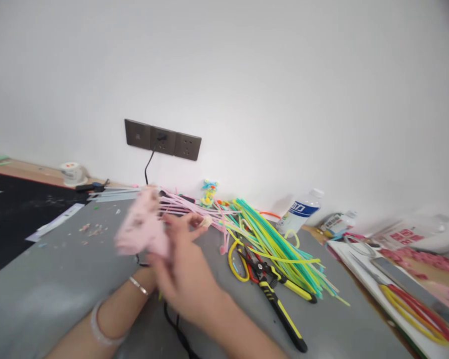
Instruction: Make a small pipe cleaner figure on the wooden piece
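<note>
Grey tabletop (pixel 82 279) spreads beneath the right hand (pixel 189 276), whose thumb and fingers pinch a blurred pink piece (pixel 144 227). Behind it, the left hand (pixel 148 277) is mostly hidden, its grip impossible to tell.

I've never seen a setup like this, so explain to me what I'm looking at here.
There's no machine, just a person's bare hands, seen by a camera worn on the head, looking forward and down. The right hand holds a pink item, too blurred to identify. The left hand is mostly hidden behind the right, so I can't tell its grip. On the grey table lie pink strips, green and yellow strips, and pliers with black-and-yellow handles.
</note>
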The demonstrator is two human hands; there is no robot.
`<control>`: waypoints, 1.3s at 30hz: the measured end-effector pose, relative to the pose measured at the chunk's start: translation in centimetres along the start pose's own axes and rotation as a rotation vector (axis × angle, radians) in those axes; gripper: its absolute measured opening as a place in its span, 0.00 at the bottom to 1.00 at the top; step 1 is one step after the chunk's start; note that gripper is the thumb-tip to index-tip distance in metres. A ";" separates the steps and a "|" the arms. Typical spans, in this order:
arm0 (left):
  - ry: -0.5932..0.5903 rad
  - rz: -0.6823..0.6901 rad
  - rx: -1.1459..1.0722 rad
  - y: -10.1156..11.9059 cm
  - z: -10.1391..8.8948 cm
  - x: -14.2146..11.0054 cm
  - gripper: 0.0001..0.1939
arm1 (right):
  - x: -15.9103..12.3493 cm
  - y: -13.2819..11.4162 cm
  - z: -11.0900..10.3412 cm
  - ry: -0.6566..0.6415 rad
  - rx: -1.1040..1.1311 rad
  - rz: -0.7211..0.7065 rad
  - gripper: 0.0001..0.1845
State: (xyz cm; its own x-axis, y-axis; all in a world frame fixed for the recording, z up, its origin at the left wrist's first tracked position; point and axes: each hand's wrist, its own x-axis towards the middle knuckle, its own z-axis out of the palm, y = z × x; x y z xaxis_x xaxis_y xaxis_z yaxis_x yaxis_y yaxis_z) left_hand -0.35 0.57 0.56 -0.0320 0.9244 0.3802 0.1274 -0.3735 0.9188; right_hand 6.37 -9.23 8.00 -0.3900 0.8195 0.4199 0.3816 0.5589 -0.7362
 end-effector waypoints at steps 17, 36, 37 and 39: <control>-0.326 -0.209 -0.241 0.0 1.2 -0.8 0.13 | 4.3 -5.2 17.2 -0.463 -0.455 0.256 0.49; -0.196 -0.247 -0.230 -0.2 0.4 0.0 0.20 | -2.2 5.0 -9.8 -0.071 -0.523 0.677 0.09; -0.198 -0.240 -0.215 -0.3 0.4 -0.1 0.19 | -2.3 6.8 -9.9 -0.031 -0.513 0.703 0.11; -0.197 -0.225 -0.187 -0.3 0.4 -0.2 0.18 | -2.4 9.7 -9.2 -0.003 -0.441 0.734 0.14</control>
State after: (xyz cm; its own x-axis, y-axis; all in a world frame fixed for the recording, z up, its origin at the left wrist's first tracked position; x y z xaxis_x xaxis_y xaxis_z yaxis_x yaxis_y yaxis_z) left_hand -0.04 0.56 0.19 0.1553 0.9756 0.1551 -0.0458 -0.1497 0.9877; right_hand 18.76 -4.58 4.72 0.0820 0.9931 -0.0843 0.8293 -0.1149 -0.5469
